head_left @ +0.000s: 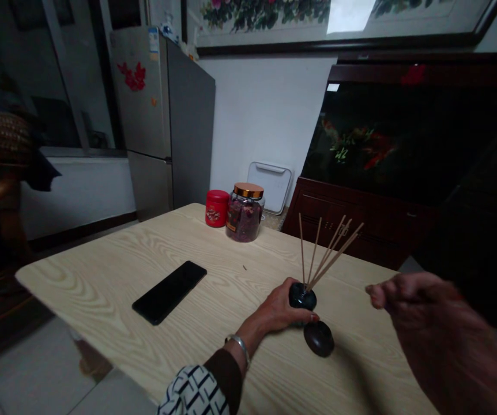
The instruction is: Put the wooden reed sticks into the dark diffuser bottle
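Observation:
My left hand (281,308) wraps round a small, dark, glossy reed diffuser bottle (302,296) standing on the table. Several thin light-brown reed sticks (323,256) fan upward out of its neck. Close to my left thumb lies a dark brown rounded cap (319,339). To the right, my right hand (425,323) is raised above the table, apart from the sticks. Its fingers are curled and pressed together, somewhat blurred; whether anything is between them is hidden.
A black phone (169,292) lies on the light wood table (114,276). Farther back stand a red canister (217,208) and a copper-lidded glass jar (244,216). A tiny brown bit (244,267) lies mid-table. Behind are a fridge (149,109) and a dark fish tank (404,127).

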Tool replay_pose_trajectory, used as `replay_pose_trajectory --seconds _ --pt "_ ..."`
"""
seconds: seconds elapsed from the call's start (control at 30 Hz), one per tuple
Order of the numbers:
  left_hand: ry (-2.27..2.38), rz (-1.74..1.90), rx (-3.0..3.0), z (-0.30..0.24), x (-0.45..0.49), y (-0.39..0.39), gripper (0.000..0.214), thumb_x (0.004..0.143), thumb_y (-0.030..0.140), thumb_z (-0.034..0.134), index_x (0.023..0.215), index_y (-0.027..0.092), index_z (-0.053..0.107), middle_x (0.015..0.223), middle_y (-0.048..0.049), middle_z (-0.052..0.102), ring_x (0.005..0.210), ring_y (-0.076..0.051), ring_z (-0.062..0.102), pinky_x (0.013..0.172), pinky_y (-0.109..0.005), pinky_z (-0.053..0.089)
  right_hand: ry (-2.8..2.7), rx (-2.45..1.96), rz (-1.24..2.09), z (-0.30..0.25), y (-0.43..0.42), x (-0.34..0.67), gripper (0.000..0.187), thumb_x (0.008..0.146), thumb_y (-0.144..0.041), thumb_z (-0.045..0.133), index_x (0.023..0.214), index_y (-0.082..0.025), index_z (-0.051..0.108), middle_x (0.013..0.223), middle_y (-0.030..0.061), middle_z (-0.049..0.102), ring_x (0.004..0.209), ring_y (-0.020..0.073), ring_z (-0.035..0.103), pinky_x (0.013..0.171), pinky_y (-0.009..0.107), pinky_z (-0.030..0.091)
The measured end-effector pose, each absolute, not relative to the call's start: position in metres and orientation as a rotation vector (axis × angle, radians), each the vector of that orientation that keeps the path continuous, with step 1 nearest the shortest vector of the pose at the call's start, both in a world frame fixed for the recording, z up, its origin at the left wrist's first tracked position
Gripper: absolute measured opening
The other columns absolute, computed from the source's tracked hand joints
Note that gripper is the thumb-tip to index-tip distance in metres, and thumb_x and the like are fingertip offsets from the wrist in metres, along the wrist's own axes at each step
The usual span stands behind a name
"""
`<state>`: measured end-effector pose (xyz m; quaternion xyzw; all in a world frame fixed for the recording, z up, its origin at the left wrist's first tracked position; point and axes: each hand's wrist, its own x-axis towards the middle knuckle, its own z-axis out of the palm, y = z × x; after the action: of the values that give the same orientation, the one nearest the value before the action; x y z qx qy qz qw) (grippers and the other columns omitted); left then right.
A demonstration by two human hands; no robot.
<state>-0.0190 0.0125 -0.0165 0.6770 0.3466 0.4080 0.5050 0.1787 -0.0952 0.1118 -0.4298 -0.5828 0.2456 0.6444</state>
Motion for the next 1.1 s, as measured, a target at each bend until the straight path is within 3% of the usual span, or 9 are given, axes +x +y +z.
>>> replay_pose_trajectory --seconds 0.1,0.33,0.43,0.63,0.8,1.1 --pt "0.854 0.984 1.663 -0.017 -0.020 0.012 0.072 0.054 0.048 0.087 0.112 0.019 0.056 0.099 -0.0026 0.062 0.089 -0.019 0.055 0.073 -0.027 0.042 -1.357 -1.182 0.645 0.088 -0.073 0.162 0.029 0.082 -0.050 0.065 0.095 -0.024 0.061 0.093 0.0044 0.064 0.091 0.0241 0.065 0.085 0.039 0.052" --pt "0.841 1.015 1.692 -0.021 -0.021 0.015 0.087 0.052 0.041 0.088 0.125 0.019 0.047 0.111 -0.0079 0.062 0.097 -0.024 0.058 0.079 -0.032 0.046 -1.591 -1.513 0.587 0.019 -0.044 0.156 0.059 0.071 -0.052 0.069 0.122 -0.024 0.054 0.131 0.0126 0.060 0.127 0.0320 0.053 0.103 0.047 0.043" --pt "0.812 1.031 1.710 -0.024 -0.021 0.017 0.096 0.049 0.030 0.087 0.133 0.018 0.041 0.118 -0.0109 0.059 0.101 -0.027 0.057 0.086 -0.036 0.046 -1.637 -1.532 0.536 0.010 -0.032 0.148 0.065 0.068 -0.048 0.072 0.125 -0.023 0.053 0.129 0.0120 0.062 0.124 0.0320 0.056 0.101 0.045 0.045" --pt "0.729 1.038 1.674 -0.026 -0.023 0.016 0.113 0.048 0.017 0.081 0.147 0.020 0.027 0.134 -0.0154 0.048 0.118 -0.033 0.051 0.100 -0.045 0.040 -1.782 -1.456 0.657 0.011 -0.015 0.141 0.041 0.073 -0.046 0.068 0.106 -0.022 0.062 0.101 0.0069 0.073 0.097 0.0287 0.068 0.084 0.038 0.052" --pt "0.738 1.111 1.497 -0.033 -0.020 0.020 0.104 0.057 0.019 0.076 0.148 0.023 0.024 0.144 -0.0148 0.039 0.127 -0.033 0.044 0.105 -0.046 0.036 -1.776 -1.518 0.565 0.013 0.012 0.156 0.043 0.072 -0.046 0.069 0.107 -0.021 0.061 0.102 0.0082 0.072 0.097 0.0295 0.067 0.088 0.040 0.050" --pt "0.816 1.075 1.345 -0.037 -0.016 0.024 0.087 0.063 0.019 0.074 0.141 0.025 0.035 0.140 -0.0123 0.044 0.120 -0.029 0.048 0.100 -0.043 0.039 -1.735 -1.544 0.535 0.010 0.097 0.197 0.052 0.065 -0.051 0.071 0.104 -0.018 0.065 0.099 0.0108 0.073 0.096 0.0326 0.067 0.086 0.041 0.048"
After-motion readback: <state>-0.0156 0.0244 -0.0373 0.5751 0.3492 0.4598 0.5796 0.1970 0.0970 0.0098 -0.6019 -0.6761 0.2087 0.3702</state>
